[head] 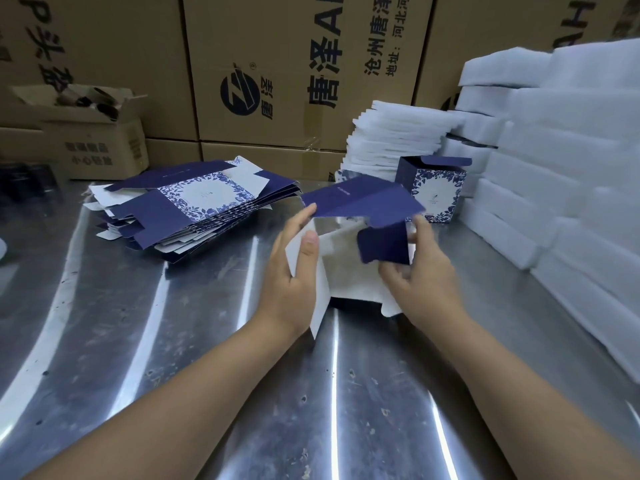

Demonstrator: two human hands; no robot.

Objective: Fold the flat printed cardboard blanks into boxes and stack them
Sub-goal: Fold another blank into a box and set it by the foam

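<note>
My forearms reach forward, hands close together.
My left hand [294, 268] pinches the cardboard blank [360, 199], thumb up; my right hand [420, 271] grips it with curled fingers.

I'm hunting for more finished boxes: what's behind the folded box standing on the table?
Stacked white foam sheets rise behind the folded box, with brown cartons farther back. The box covers the stack's lower part, so anything low behind it cannot be seen.

Half-folded blank [360, 202]: navy outside, white inside, opened into a rough tube, one navy flap bent inward. Stack of flat blanks [194, 206]: navy with blue floral panels, lying to its left. Folded box [438, 192]: upright behind it, top flap raised.
</note>
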